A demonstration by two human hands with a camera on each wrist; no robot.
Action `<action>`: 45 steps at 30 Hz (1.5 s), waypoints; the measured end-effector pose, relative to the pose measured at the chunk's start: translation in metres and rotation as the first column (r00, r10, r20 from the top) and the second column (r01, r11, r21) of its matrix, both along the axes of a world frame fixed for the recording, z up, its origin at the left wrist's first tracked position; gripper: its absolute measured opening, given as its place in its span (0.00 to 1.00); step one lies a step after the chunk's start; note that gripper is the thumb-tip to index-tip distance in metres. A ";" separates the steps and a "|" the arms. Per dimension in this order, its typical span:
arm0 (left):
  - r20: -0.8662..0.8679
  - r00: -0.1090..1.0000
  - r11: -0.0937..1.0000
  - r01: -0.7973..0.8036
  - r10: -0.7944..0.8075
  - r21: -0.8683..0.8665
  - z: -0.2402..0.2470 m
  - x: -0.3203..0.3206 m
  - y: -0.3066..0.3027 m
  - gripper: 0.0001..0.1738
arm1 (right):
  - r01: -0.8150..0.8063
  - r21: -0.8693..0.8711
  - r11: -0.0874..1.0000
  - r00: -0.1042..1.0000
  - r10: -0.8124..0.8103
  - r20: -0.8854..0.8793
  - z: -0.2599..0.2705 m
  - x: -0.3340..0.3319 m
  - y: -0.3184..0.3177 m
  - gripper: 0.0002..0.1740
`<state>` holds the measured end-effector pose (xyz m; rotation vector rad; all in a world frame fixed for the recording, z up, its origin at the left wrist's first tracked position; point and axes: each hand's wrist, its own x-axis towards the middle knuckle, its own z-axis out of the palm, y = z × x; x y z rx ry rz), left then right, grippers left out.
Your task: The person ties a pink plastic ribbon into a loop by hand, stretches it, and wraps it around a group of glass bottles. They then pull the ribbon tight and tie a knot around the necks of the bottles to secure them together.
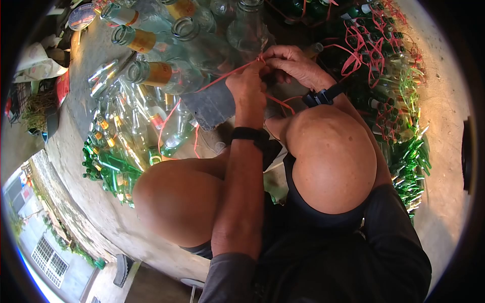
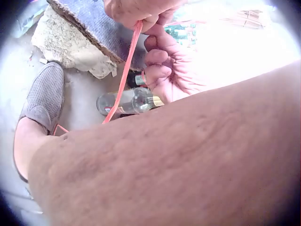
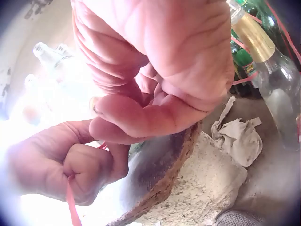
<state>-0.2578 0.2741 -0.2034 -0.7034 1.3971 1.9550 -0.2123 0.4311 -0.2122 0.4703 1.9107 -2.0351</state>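
The left hand (image 1: 247, 86) clenches the red string (image 1: 227, 76) in a fist grip. The right hand (image 1: 293, 63) pinches it just beside, above the bottles (image 1: 166, 76). The string trails downward from both.

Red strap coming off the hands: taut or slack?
Taut. The red strap runs straight from the left hand, which grips it; the right hand pinches it at the top.

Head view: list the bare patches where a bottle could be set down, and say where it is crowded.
Bare concrete: the patch right of the green bottles, and the strip left of the clear bottles. Crowded: around the left hand and right hand gripping the red string, bottles pack close.
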 end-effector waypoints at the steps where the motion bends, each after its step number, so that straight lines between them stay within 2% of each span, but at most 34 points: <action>1: 0.014 1.000 1.000 0.005 -0.005 0.004 -0.001 -0.001 0.000 0.09 | 0.001 0.000 1.000 1.000 -0.001 0.001 0.001 0.000 0.000 0.11; 10: 0.047 0.999 1.000 -0.011 0.011 0.016 0.000 -0.003 -0.002 0.10 | 0.000 0.122 0.993 1.000 -0.002 0.013 0.005 -0.001 -0.006 0.10; 22: 0.015 0.999 0.995 -0.042 0.041 0.092 -0.012 0.000 -0.001 0.11 | -0.001 0.235 0.972 0.999 -0.007 0.035 0.008 0.000 -0.015 0.15; 28: 0.027 1.000 0.990 -0.009 0.005 0.140 -0.015 0.000 -0.004 0.10 | 0.094 0.180 0.979 0.990 -0.112 0.090 0.011 0.002 -0.022 0.14; 30: 0.038 0.999 0.991 -0.004 -0.001 0.131 -0.014 0.000 -0.004 0.10 | 0.215 0.106 0.971 0.957 -0.232 0.177 0.011 0.003 -0.023 0.14; 33: 0.045 0.999 0.995 -0.017 0.012 0.101 -0.012 0.002 -0.003 0.10 | 0.276 0.065 0.959 0.940 -0.283 0.189 0.013 0.006 -0.025 0.14; 45: -0.022 1.000 0.995 -0.002 0.004 0.100 -0.015 0.003 -0.002 0.07 | 0.292 -0.121 0.949 0.943 -0.264 0.205 0.007 0.015 -0.016 0.10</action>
